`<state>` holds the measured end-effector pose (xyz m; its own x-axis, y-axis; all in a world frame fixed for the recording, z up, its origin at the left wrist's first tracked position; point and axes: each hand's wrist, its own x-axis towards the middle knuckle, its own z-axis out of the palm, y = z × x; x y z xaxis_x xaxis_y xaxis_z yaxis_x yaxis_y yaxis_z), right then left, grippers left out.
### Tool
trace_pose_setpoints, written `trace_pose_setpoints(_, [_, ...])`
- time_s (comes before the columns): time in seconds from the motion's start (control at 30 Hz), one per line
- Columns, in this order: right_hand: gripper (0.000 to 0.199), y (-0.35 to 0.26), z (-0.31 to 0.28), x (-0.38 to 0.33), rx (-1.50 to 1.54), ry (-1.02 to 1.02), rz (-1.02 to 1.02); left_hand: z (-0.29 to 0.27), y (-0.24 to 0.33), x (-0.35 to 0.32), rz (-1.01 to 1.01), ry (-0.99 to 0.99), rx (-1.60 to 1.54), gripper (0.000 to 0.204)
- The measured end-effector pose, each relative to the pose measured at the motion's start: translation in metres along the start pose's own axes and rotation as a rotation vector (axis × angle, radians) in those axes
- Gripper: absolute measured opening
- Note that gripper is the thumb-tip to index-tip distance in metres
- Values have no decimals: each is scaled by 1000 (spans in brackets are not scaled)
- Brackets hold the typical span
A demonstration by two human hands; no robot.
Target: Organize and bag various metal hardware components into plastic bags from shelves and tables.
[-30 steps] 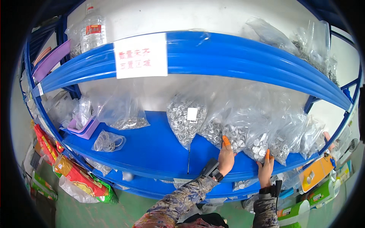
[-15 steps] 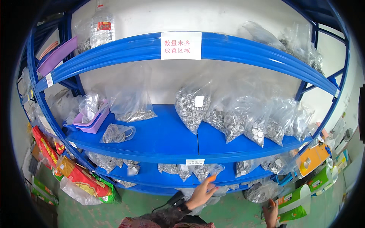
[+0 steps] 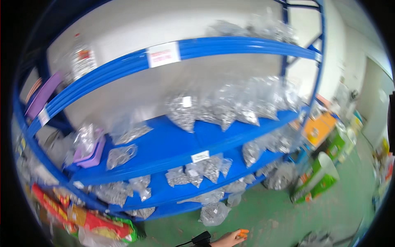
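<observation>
Since half a second ago the person's view has swung right and the one hand [image 3: 231, 238] in sight has dropped to the bottom edge, clear of the shelf, with an orange finger cot [image 3: 243, 233] on a fingertip; which hand it is I cannot tell, it holds nothing, fingers loosely extended, and the other is out of view. Nearest it, a clear bag of small metal parts [image 3: 213, 213] lies on the green floor [image 3: 271, 210] just below the blue rack [image 3: 173, 144], whose shelves carry many similar bags, with a purple tray [image 3: 92, 150] at the left.
</observation>
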<state>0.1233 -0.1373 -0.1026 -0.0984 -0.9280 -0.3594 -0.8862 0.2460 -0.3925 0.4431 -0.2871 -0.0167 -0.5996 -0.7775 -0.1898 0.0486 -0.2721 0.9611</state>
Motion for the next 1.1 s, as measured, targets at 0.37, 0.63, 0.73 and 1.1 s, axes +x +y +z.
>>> trace_pose_setpoints(0.37, [36, -164, 120, -187, 346, 132, 667, 4, 16, -8, -266, -646, 272, 33])
trace_pose_setpoints(0.63, [32, -241, 277, -381, 541, 402, 1261, 144, 2, -130, -303, -1157, 432, 25])
trace_pose_setpoints(0.73, [32, -260, 319, -438, 630, 607, 1387, 203, -26, -184, -244, -1263, 568, 32])
trace_pose_setpoints(1.1, [30, -307, 429, -689, 861, 633, 1722, 395, -140, -468, -480, -1807, 527, 30])
